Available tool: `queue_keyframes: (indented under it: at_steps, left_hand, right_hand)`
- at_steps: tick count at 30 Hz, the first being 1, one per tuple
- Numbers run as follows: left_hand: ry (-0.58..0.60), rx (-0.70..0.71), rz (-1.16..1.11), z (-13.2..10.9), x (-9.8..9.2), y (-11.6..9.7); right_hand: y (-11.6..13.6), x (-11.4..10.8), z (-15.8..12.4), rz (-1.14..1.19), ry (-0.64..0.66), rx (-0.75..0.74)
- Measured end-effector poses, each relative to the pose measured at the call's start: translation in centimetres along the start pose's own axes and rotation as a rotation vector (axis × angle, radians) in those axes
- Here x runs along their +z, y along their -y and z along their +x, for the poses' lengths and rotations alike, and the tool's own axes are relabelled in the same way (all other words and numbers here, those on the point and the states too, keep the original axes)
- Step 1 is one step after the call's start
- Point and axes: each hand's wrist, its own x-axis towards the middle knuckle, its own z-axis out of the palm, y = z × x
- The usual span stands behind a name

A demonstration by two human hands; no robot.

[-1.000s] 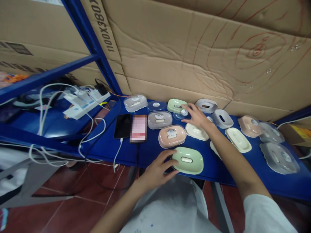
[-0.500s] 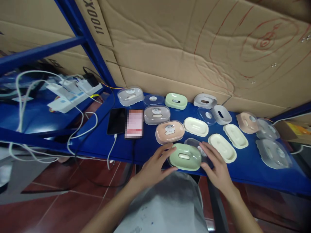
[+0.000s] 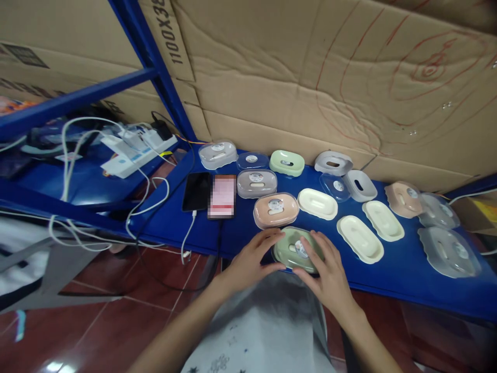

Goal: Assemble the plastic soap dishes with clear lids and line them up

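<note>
At the front edge of the blue shelf sits a green soap box (image 3: pixel 288 259) with a slot in its top. A clear lid (image 3: pixel 298 234) bearing a round label lies over it; whether it is fully seated I cannot tell. My left hand (image 3: pixel 254 259) grips the box's left end between thumb and fingers. On the opposite side, my right hand (image 3: pixel 328 267) is closed around the lid, its fingertips near the label. Just behind stands a peach soap box (image 3: pixel 267 215) under its own clear lid. Cream trays (image 3: pixel 359 238) lie to the right.
Grey soap boxes (image 3: pixel 257 184), another green box (image 3: pixel 286 162) and loose clear lids (image 3: pixel 334 187) line the back, against cardboard (image 3: pixel 256 72). Two phones (image 3: pixel 196 191) lie at left, one on a white cable. A power strip (image 3: pixel 135 158) with tangled cables is farther left.
My right hand has brought the clear lid from beside the green soap box leftward onto its top. My left hand stays at the box's left end. The view has shifted slightly.
</note>
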Motion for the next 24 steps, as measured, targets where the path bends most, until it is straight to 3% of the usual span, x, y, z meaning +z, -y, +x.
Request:
queue_keyframes:
  at_steps: [12,17,20,24]
  left_hand:
    - [0.029,-0.040,0.004,0.0,-0.2,-0.1]
    - [0.066,-0.024,0.099,0.0,0.0,-0.1]
    - [0.058,0.004,0.174,-0.2,0.4,0.0]
    - [-0.033,0.050,0.142,-0.6,0.4,-0.1]
  right_hand:
    - [-0.5,1.1,-0.1,0.038,0.020,-0.004]
    - [-0.8,0.0,-0.6,0.164,0.091,0.018]
    - [-2.7,-1.3,0.4,0.283,0.157,0.008]
    - [-6.8,-1.4,2.9,0.203,0.039,0.111]
